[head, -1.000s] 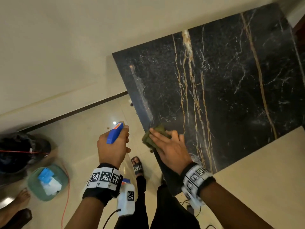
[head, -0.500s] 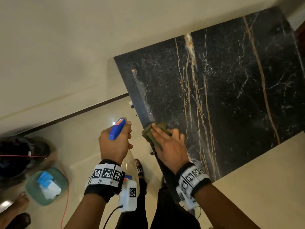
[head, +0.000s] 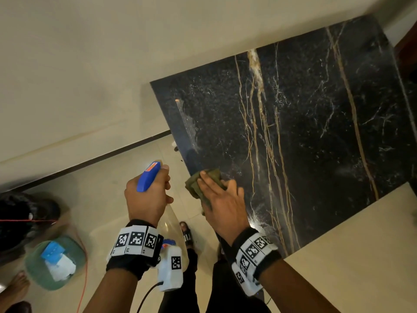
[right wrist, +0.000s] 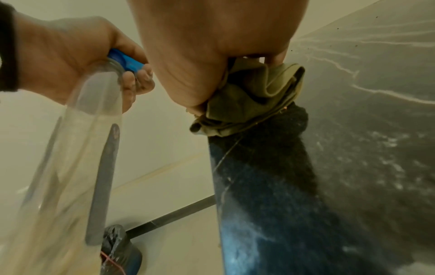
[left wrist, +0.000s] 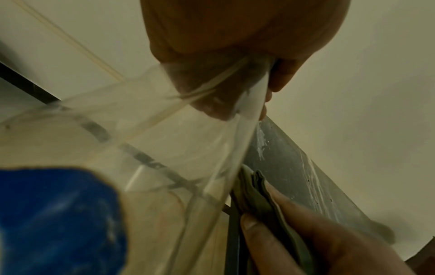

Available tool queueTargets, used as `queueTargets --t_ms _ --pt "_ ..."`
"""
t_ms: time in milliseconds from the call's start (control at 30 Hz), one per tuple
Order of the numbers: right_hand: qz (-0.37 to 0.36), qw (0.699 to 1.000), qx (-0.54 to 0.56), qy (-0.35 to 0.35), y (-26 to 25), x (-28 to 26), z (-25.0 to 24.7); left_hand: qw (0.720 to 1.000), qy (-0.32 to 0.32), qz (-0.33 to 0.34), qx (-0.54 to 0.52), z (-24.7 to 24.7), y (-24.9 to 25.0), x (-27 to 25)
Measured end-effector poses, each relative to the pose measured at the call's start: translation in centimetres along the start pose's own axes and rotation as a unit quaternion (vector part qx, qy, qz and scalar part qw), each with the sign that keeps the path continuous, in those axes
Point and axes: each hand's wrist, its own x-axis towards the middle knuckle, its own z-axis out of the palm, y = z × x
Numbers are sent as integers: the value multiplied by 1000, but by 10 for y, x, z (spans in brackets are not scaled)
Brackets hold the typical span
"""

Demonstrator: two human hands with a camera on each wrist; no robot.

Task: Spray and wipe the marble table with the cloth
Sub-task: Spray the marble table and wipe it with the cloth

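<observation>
The black marble table [head: 316,132] with gold and white veins fills the right of the head view. My right hand [head: 216,193] presses a bunched olive cloth [head: 194,184] on the table's left edge. Its fingers lie on top and the thumb is under the overhanging cloth [left wrist: 254,195]. The right wrist view shows the cloth [right wrist: 254,96] crumpled beneath the palm. My left hand [head: 158,186] grips the neck of a clear spray bottle [head: 173,227] with a blue head, held over the floor just left of the table. White streaks mark the marble near the cloth.
On the floor at the lower left stands a green tub [head: 54,263] holding blue and white items, with a black bag [head: 22,218] behind it. A red cord [head: 83,279] runs past them. Another person's bare foot [head: 15,288] is at the left edge. Beige wall borders the table.
My right hand has slid the cloth a little farther along the table's left edge. The left hand with the bottle has moved along with it.
</observation>
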Motion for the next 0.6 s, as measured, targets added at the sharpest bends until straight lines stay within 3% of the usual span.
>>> queueTargets --t_ms 333,433,600 --pt "-4 1000 -4 23 -31 149 -21 1000 4 9 -3 -12 -4 7" --pt "-4 1000 8 27 -28 129 -20 1000 12 10 -12 -19 -1 9" --pt "6 1000 14 -2 -8 46 -11 1000 15 1 -27 -26 0 15"
